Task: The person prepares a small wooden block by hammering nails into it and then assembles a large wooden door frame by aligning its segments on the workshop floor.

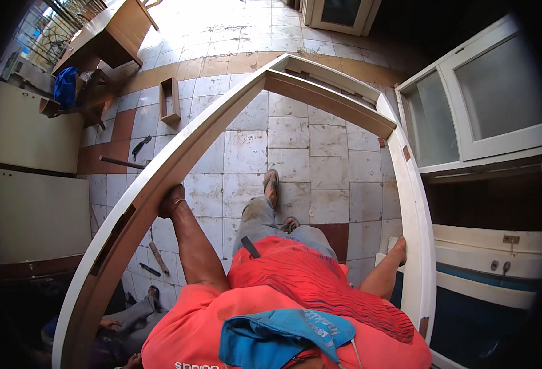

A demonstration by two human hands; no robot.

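The left hand (171,200) is against the inner face of the left rail of a long, white-edged wooden frame (225,106) with brown inner faces; its fingers pass out of sight at the rail, so how tightly they curl cannot be told. The right hand (399,251) meets the inside of the white right rail, its fingers partly hidden and their closure likewise unclear.

Both hands are at the frame, neither nearer, and the left sits farther forward. The relation that counts is that one rail lies outside each hand, with the person standing between them. The frame's long axis runs forward from the body to a far crosspiece; its near end is not fully visible.

Beyond the left rail, a small open brown wooden box (177,107) lies on the white tiled floor (246,150); right of the frame stands a white cabinet with glazed panels (492,92).
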